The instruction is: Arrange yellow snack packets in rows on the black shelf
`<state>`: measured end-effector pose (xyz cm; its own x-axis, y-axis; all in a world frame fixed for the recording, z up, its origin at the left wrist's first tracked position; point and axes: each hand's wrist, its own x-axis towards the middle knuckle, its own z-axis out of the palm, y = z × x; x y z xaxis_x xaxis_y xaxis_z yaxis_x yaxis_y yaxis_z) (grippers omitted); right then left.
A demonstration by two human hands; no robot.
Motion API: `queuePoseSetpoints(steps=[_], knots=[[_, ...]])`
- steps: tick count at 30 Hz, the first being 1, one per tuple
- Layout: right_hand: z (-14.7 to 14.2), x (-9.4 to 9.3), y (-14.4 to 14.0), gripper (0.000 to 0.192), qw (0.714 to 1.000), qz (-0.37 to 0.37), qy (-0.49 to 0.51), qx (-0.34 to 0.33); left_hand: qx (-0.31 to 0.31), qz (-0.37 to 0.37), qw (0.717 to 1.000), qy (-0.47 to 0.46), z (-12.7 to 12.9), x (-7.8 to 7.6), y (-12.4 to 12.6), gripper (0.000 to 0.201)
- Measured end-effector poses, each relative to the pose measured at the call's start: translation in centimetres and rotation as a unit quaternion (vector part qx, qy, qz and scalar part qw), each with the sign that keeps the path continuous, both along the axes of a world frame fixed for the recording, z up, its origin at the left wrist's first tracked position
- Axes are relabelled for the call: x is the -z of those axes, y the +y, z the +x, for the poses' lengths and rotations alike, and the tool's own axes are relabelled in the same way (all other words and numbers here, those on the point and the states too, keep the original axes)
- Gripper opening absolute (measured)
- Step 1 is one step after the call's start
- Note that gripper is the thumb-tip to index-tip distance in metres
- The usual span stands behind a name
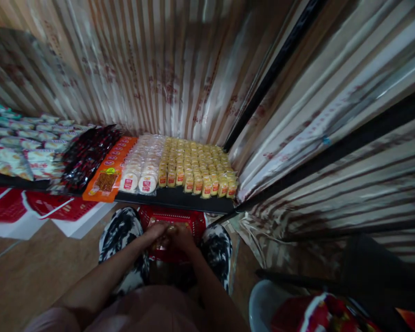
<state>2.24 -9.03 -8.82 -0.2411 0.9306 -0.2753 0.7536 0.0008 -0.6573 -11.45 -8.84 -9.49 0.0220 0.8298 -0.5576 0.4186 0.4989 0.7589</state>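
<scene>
My left hand [157, 229] and my right hand [181, 236] meet low between my knees, over a red plastic basket [197, 222]. The fingers of both look curled inward and closed, but dim light and blur hide whatever they hold. Small wrapped items seem to lie in the basket below them, too dark to name. Just beyond the basket runs a black shelf [180, 201]. On it stand rows of small yellow wrapped snacks [197, 166], and beside them rows of round white wrapped crackers [138, 173].
Farther left on the shelf lie an orange snack bag [105, 182], dark shiny packets [86, 157] and white packets [41, 161]. More red baskets [48, 205] are under it. Striped plastic sheeting [180, 69] hangs behind. A pale tub [263, 304] with red packages sits at lower right.
</scene>
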Motion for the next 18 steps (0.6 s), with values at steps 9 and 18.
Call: queuePoseSetpoints(steps=[9, 18], knots=[[1.1, -5.4, 1.9, 0.036, 0.995, 0.018, 0.087, 0.036, 0.032, 0.090, 0.988, -0.117, -1.2, -3.3, 0.6, 0.020], [1.4, -6.9, 3.1, 0.036, 0.983, 0.074, 0.151, 0.072, 0.073, 0.255, 0.964, -0.027, -0.9, -5.0, 1.6, 0.034]])
